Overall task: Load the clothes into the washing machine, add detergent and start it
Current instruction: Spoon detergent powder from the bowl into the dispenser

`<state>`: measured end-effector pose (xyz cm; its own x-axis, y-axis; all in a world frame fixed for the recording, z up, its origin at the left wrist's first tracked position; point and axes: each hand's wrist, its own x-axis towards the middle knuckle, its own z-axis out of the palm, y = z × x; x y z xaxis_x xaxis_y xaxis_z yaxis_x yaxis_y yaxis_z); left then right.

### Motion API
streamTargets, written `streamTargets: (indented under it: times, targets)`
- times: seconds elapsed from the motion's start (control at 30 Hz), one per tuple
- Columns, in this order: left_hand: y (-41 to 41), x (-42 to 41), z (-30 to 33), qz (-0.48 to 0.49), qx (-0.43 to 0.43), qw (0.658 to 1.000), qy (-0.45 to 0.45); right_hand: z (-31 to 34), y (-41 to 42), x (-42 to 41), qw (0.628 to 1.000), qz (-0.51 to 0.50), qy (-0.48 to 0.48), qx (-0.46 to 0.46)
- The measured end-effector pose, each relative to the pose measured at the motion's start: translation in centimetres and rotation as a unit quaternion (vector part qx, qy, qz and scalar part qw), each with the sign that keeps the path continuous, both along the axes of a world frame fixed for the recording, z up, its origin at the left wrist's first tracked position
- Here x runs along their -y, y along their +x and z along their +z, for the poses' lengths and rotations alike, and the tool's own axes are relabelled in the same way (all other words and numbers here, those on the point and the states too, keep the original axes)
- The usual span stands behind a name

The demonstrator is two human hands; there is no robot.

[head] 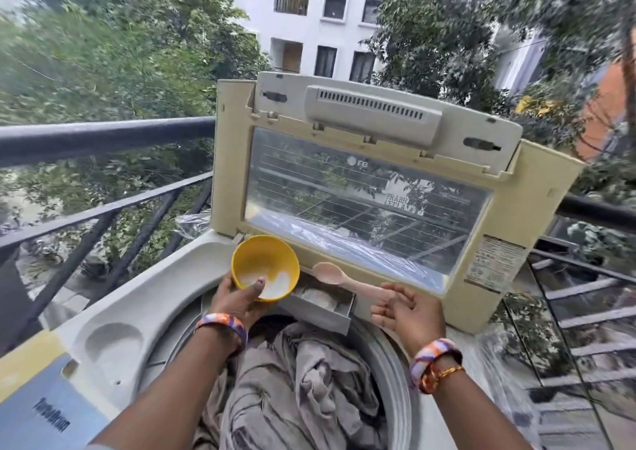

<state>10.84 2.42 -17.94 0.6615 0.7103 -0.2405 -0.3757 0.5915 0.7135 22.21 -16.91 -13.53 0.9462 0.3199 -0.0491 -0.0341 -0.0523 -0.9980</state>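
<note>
A top-loading washing machine (113, 315) stands with its lid (371, 188) raised upright. Grey clothes (303, 381) fill the drum. My left hand (237, 300) grips a yellow bowl (265, 265) with white detergent powder in its bottom, held just left of the pulled-out detergent drawer (323, 303). That drawer has some white powder inside. My right hand (406, 307) holds the handle of a pale pink spoon (332, 272), whose empty scoop hovers above the drawer, next to the bowl.
A black balcony railing (103, 136) runs behind and to the left of the machine, with trees and a white building beyond. Metal bars (578, 288) lie to the right. The machine's blue control panel (51, 411) is at the lower left.
</note>
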Motion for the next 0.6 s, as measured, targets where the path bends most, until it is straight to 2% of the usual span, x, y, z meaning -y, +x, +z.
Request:
streamTargets:
  times: [0.1, 0.23, 0.47, 0.6]
  targets:
    - [-0.1, 0.3, 0.2, -0.015, 0.036, 0.999, -0.001, 2.4, -1.0, 0.6, 0.997, 0.032, 0.075, -0.01]
    - [-0.5, 0.7, 0.4, -0.08, 0.086, 0.992, 0.042, 5.1, -3.0, 1.7, 0.991, 0.079, 0.108, -0.004]
    - [-0.9, 2.3, 0.3, -0.208, 0.126, 0.969, 0.051, 6.7, -6.1, 3.2, 0.994, 0.082, 0.067, 0.021]
    - [-1.4, 3.6, 0.6, -0.284, 0.099, 0.952, 0.061, 6.7, -7.6, 3.9, 0.996, 0.065, 0.052, 0.019]
